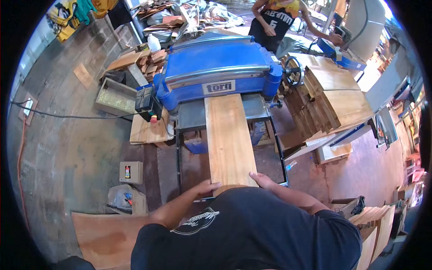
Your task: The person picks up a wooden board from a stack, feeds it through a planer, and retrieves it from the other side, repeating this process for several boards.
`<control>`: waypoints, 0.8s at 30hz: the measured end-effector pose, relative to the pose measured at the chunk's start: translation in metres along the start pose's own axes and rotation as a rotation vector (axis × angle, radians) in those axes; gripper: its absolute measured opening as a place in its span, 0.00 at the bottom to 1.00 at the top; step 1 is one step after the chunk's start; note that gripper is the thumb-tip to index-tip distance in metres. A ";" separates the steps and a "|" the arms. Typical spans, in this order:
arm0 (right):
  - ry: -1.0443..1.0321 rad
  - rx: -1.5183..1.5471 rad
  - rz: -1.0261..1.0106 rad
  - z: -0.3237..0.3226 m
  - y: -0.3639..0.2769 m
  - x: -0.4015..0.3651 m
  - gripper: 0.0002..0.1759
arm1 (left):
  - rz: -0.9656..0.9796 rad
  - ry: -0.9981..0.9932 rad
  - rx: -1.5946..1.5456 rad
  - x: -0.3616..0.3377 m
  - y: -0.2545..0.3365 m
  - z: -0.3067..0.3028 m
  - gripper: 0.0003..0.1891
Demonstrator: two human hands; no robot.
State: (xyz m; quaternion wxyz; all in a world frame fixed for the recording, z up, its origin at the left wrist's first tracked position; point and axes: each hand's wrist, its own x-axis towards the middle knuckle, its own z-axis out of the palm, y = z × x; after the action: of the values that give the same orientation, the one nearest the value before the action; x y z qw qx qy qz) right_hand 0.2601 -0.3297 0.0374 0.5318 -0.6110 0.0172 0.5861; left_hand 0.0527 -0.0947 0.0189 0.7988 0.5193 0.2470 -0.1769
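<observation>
A long, wide wooden board lies with its far end under the blue thickness planer, on the planer's metal bed. My left hand grips the board's left edge near its close end, thumb at the top. On the opposite edge my right hand is closed in the same way, thumb on the upper face. The fingers of both hands are mostly hidden below the board. My torso covers the board's nearest end.
Stacked boards stand right of the planer, beside its handwheel. A switch box with a red button sits at the left, its cable crossing leftward. A small carton is on the floor. Another person stands behind the planer.
</observation>
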 end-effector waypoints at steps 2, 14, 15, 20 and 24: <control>-0.025 -0.014 -0.019 0.000 0.003 0.001 0.27 | 0.039 0.061 0.069 0.000 -0.002 0.006 0.29; -0.008 0.011 0.012 0.003 0.005 0.015 0.27 | 0.094 0.639 0.290 0.010 -0.023 0.020 0.28; 0.007 0.029 0.004 0.008 -0.004 0.008 0.27 | 0.095 0.620 0.307 0.014 -0.017 0.020 0.28; 0.132 0.003 -0.050 0.018 -0.022 0.006 0.28 | 0.020 0.726 0.015 -0.013 0.052 0.066 0.28; 0.216 0.007 -0.084 0.012 -0.020 0.020 0.29 | 0.251 0.612 0.180 0.006 -0.005 0.039 0.25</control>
State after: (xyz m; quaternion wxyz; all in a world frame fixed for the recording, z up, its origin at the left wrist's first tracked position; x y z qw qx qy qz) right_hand 0.2708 -0.3012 0.0385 0.5533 -0.6689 0.0506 0.4939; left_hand 0.0629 -0.1328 0.0254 0.6544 0.6429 0.3926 0.0658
